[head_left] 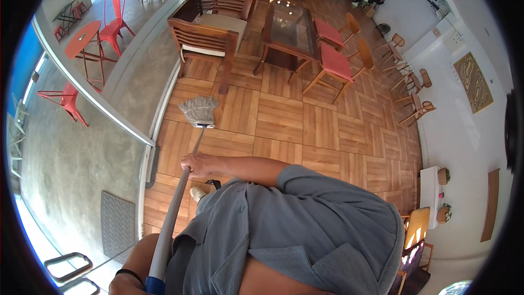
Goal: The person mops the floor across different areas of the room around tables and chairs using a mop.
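Note:
A long-handled mop [199,110] with grey strands rests its head on the wooden floor, left of the middle. Its grey pole slants down toward the lower left and ends in a blue grip. Partway along the pole, my right hand [200,165] is closed around it, the arm stretched across my front. Down at the lower left edge is my left hand [128,284], with a black band at the wrist, closed at the blue end of the pole; its fingers are partly cut off by the frame.
Left of the mop runs a glass partition's metal frame [120,123]. Ahead stand a wooden armchair [204,35], a glass-topped table [289,27] and red-cushioned chairs [335,61]. More chairs [417,110] line the right wall. A grey mat [118,224] lies beyond the frame.

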The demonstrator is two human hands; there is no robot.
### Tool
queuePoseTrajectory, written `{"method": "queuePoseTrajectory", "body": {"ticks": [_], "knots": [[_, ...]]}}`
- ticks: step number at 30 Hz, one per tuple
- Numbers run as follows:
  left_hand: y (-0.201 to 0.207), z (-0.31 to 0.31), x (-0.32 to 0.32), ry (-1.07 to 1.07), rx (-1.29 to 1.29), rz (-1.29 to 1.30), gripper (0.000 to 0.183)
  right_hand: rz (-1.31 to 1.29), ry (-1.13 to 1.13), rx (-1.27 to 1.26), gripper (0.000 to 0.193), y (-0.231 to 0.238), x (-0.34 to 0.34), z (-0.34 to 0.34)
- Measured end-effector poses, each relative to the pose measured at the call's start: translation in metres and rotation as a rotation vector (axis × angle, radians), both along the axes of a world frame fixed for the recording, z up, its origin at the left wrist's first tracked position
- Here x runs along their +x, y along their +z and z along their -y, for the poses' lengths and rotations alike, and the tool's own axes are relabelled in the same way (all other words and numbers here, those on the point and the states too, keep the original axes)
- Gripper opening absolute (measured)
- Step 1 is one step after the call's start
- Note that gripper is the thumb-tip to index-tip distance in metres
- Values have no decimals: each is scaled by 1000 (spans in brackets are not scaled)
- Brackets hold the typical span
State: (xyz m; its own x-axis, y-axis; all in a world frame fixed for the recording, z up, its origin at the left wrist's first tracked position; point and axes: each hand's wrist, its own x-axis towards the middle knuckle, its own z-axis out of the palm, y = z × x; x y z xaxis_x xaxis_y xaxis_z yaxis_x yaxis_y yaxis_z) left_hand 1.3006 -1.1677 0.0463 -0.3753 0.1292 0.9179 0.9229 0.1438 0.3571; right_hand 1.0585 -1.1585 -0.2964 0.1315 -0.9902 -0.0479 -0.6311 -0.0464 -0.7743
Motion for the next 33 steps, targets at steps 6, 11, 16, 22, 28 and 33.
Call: {"method": "queuePoseTrajectory", "body": {"ticks": [6, 11, 16, 22, 28, 33], "knots": [[23, -88, -28, 333, -81, 262, 20, 16, -74, -44, 22, 9, -52, -80], [-1, -98, -62, 1, -87, -91, 22, -97, -118, -54, 27, 10, -88, -149], [-38, -102, -98, -65, 179, 94, 35, -131, -207, -134, 23, -31, -147, -195], [-47, -68, -201, -588, -96, 279, 25, -295, -382, 20, 26, -26, -227, -211], [-17, -64, -294, -692, -179, 297, 30, -395, -510, 54, 22, -9, -294, -205], [18, -94, -324, -700, -303, 224, 34, -367, -537, -96, 17, 19, -322, -211]]}}
